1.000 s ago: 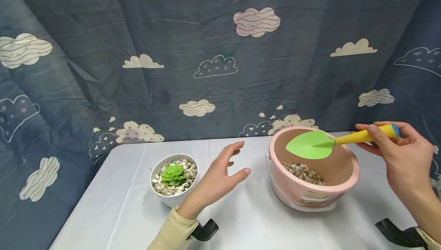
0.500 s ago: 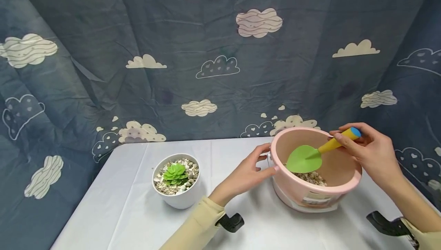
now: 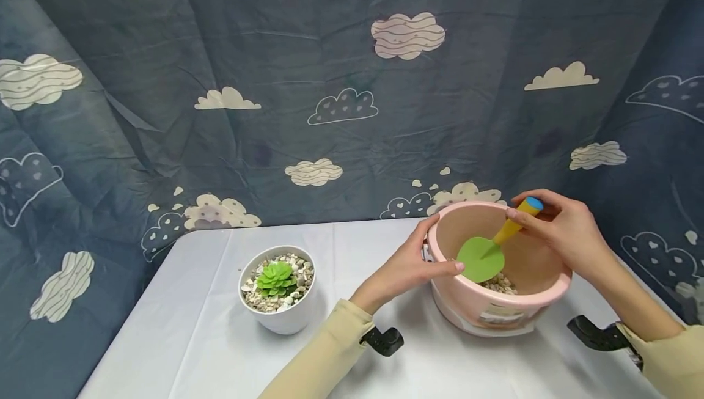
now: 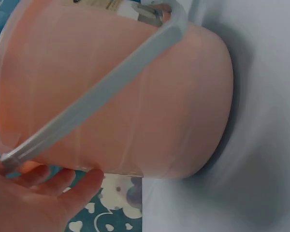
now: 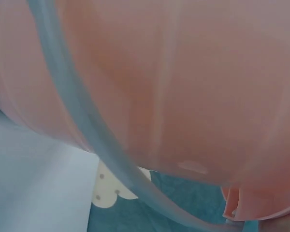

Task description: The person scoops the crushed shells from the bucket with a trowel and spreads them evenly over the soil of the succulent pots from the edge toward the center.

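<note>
My right hand [image 3: 563, 228] pinches the yellow handle of a toy trowel [image 3: 481, 258], whose green blade points down into a pink bucket [image 3: 467, 307]. Loose pebbles [image 3: 502, 284] lie in the bottom of that bucket, partly hidden by the blade. At the bucket's left side, my left hand [image 3: 398, 270] grips the rim, thumb over the edge and fingers along the outer wall. The left wrist view shows those fingers [image 4: 82, 191] against the pink wall, near the end of the pale bail handle [image 4: 101, 92]. In the right wrist view the bucket wall [image 5: 208, 87] fills most of the picture.
A white pot [image 3: 283, 319] with pebbles and a green succulent [image 3: 276, 278] stands left of the bucket on the white-covered table [image 3: 220, 350]. A dark cloud-print cloth [image 3: 352, 38] hangs close behind the table.
My left hand has moved right from beside the white pot and taken hold of the bucket rim. My right hand has moved left, lowering the trowel blade deeper into the bucket.
</note>
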Action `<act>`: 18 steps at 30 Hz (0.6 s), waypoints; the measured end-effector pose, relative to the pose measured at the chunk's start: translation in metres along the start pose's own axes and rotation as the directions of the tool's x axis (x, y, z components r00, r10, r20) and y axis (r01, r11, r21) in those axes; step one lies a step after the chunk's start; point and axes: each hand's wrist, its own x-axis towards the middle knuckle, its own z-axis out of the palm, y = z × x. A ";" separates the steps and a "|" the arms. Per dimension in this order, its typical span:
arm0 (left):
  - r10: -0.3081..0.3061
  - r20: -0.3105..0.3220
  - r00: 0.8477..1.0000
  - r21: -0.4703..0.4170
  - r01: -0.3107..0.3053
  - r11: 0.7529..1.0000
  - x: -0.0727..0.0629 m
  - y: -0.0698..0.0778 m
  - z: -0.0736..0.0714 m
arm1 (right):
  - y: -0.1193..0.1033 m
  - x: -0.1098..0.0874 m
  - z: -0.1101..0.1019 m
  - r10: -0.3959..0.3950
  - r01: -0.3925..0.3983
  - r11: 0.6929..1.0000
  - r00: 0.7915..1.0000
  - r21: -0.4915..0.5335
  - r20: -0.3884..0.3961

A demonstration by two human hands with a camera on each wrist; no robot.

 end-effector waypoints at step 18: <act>-0.040 0.061 0.997 -0.124 0.047 0.991 0.003 -0.011 0.003 | -0.003 0.017 0.006 -0.045 0.054 0.992 0.996 -0.117 0.076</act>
